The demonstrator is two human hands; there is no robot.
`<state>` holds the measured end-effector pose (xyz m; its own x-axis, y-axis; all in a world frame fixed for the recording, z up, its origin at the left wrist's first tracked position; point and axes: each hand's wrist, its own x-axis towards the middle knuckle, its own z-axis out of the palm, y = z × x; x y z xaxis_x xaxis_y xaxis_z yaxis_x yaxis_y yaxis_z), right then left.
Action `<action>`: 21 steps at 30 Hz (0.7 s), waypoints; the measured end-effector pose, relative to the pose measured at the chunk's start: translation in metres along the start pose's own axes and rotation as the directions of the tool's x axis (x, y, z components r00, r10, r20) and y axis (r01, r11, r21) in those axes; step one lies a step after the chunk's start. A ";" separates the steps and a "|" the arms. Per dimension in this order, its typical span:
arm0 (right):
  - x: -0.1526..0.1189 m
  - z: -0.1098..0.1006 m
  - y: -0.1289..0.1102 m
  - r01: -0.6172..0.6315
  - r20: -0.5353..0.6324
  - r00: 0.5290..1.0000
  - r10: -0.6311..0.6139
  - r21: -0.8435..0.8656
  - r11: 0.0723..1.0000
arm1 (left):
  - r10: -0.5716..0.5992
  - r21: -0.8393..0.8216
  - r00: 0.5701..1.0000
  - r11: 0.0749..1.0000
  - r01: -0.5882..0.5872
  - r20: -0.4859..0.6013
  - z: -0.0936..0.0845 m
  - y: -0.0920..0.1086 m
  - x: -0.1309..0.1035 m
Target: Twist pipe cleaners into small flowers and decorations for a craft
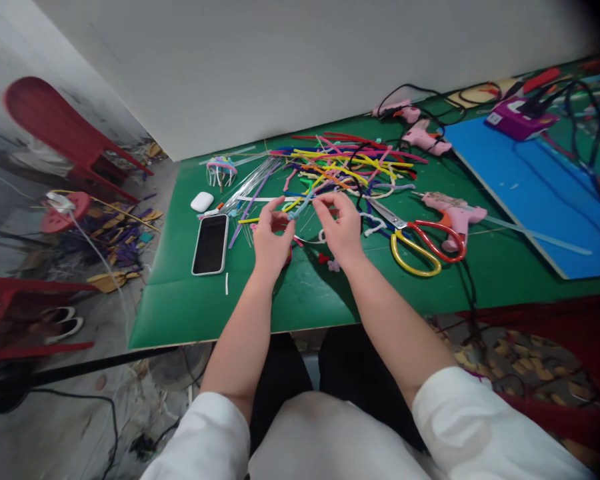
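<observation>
Between my hands, above the green table, is a light blue pipe cleaner (303, 205) that looks bent or twisted at its lower end. My left hand (273, 233) pinches that lower end between thumb and fingers. The fingers of my right hand (341, 225) are closed together at the upper end of the same piece; the exact grip is too small to see clearly. Behind them spreads a heap of colourful pipe cleaners (350, 167). Small red and lilac flower-like shapes (333, 265) lie below my right hand. Scissors (415, 240) with red and yellow handles rest to its right.
A phone (211, 245) and a white earbud case (202, 201) lie at the left. Pink glue guns (455, 215) with cables, a blue board (540, 193) and a purple power block (520, 119) occupy the right. The table's front edge (260, 333) is near my body.
</observation>
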<state>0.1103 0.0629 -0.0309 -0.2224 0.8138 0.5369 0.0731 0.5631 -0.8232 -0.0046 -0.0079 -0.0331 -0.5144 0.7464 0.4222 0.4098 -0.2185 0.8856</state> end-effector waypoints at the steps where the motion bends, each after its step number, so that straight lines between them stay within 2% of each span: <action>1: 0.000 -0.001 0.000 0.057 -0.018 0.998 -0.058 -0.060 0.997 | 0.027 0.041 1.000 0.999 -0.027 0.009 0.000 0.000 -0.001; 3: 0.000 -0.003 0.001 0.181 0.028 0.983 -0.179 -0.180 0.967 | 0.067 0.079 0.997 0.994 -0.069 0.034 0.001 0.000 -0.002; 5: 0.000 -0.002 0.001 0.260 0.096 0.965 -0.243 -0.261 0.930 | 0.090 0.082 0.994 0.992 -0.094 0.057 0.001 -0.001 -0.003; 8: -0.001 -0.001 0.002 0.251 0.131 0.966 -0.221 -0.300 0.920 | 0.088 0.041 0.994 0.995 -0.091 0.065 0.001 -0.001 -0.002; 10: 0.000 0.000 0.002 0.184 0.165 0.975 -0.146 -0.245 0.952 | 0.062 -0.017 0.997 0.998 -0.061 0.052 0.000 -0.001 -0.001; 12: 0.000 0.001 0.001 0.052 0.233 0.972 -0.022 -0.123 0.991 | 0.029 -0.082 0.999 0.996 -0.026 0.037 -0.001 -0.001 0.001; 14: 0.001 0.002 -0.001 -0.131 0.307 0.945 0.116 0.026 0.991 | 0.004 -0.136 1.000 0.991 0.000 0.029 -0.002 0.001 0.002; 16: 0.001 0.003 -0.002 -0.287 0.363 0.906 0.216 0.153 0.946 | -0.016 -0.175 0.999 0.984 0.022 0.036 -0.002 0.002 0.002; 18: 0.002 0.003 -0.002 -0.367 0.393 0.883 0.257 0.236 0.900 | -0.039 -0.197 0.998 0.979 0.048 0.048 -0.002 0.005 0.002; 21: 0.002 0.002 -0.002 -0.395 0.383 0.882 0.276 0.278 0.876 | -0.070 -0.213 0.996 0.974 0.080 0.055 -0.002 0.007 0.002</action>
<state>0.1073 0.0634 -0.0286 -0.5482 0.8177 0.1757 -0.1189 0.1317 -0.9841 -0.0044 -0.0092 -0.0257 -0.4999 0.7933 0.3477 0.1972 -0.2866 0.9375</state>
